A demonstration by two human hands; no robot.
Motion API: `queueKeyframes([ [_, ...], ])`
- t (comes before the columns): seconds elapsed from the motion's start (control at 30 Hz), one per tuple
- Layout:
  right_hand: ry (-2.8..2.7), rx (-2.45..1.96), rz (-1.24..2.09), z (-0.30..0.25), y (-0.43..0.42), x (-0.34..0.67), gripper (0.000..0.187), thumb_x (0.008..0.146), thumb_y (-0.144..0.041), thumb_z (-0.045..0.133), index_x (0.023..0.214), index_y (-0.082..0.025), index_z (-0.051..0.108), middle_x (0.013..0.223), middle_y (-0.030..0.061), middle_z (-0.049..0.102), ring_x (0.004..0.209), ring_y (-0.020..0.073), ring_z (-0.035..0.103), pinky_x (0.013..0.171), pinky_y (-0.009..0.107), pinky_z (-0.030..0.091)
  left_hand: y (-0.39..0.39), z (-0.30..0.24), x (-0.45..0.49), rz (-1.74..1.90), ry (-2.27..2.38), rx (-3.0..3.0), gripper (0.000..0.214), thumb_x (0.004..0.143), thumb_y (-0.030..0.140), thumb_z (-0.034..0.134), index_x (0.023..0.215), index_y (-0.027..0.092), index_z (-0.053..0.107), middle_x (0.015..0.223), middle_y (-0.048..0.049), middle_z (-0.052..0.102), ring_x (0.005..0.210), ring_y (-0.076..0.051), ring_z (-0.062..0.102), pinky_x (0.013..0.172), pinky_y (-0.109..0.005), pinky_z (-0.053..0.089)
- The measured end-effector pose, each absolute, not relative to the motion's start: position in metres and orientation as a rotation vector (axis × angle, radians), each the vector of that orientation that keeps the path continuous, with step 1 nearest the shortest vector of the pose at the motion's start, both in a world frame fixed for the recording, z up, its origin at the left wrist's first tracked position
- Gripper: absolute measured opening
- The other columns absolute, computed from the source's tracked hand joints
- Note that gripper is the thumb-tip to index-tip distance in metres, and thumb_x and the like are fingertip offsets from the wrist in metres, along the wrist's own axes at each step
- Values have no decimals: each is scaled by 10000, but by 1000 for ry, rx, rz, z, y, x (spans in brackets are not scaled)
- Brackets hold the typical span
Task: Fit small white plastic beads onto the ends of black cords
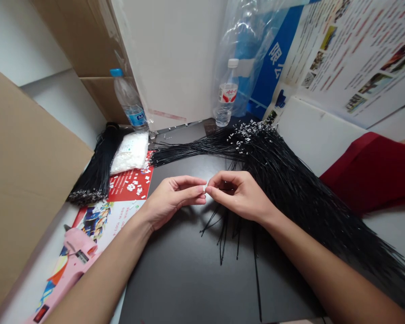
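Above the dark table, my left hand [180,194] pinches a small white plastic piece [204,188] between thumb and fingers. The fingertips of my right hand [238,193] are closed in a pinch right beside that piece; what they hold is too small to make out. Under and behind my right hand spreads a large heap of thin black cables [290,189], many tipped with small white pieces [253,132]. A thinner bundle of black cables [192,149] runs across the table behind my hands. Several loose cable ends [222,247] hang out below my right wrist.
At left, a clear bag of white pieces [131,150] lies on a red-and-white printed sheet [121,191] with loose pieces. Nearby are another cable bundle [103,162] and a pink glue gun [76,252]. Two water bottles [130,99] [227,94] stand behind; a cardboard panel [27,171] borders the left.
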State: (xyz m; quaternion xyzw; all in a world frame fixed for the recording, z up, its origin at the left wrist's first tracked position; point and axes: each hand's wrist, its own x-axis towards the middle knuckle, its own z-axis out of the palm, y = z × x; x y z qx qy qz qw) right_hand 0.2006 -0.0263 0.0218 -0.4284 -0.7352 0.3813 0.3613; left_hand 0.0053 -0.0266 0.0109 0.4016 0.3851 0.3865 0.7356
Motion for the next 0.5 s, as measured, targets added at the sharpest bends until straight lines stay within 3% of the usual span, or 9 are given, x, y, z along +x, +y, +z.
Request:
queueKeyframes([
  [0.23, -1939, -1131, 924, 20, -25, 201, 164, 824, -273, 646, 736, -145, 700, 640, 7, 657, 551, 84, 510, 523, 209, 384, -27, 9, 5, 867, 869, 966, 192, 695, 276, 857, 827, 160, 778, 853, -43, 742, 741, -147, 687, 841, -349, 579],
  [0.5, -1917, -1123, 955, 19, -24, 202, 195, 825, -307, 656, 730, -142, 696, 628, 4, 644, 544, 84, 495, 521, 216, 382, -26, 12, 7, 896, 877, 942, 192, 685, 267, 855, 792, 139, 761, 779, -40, 712, 751, -146, 657, 778, -321, 583],
])
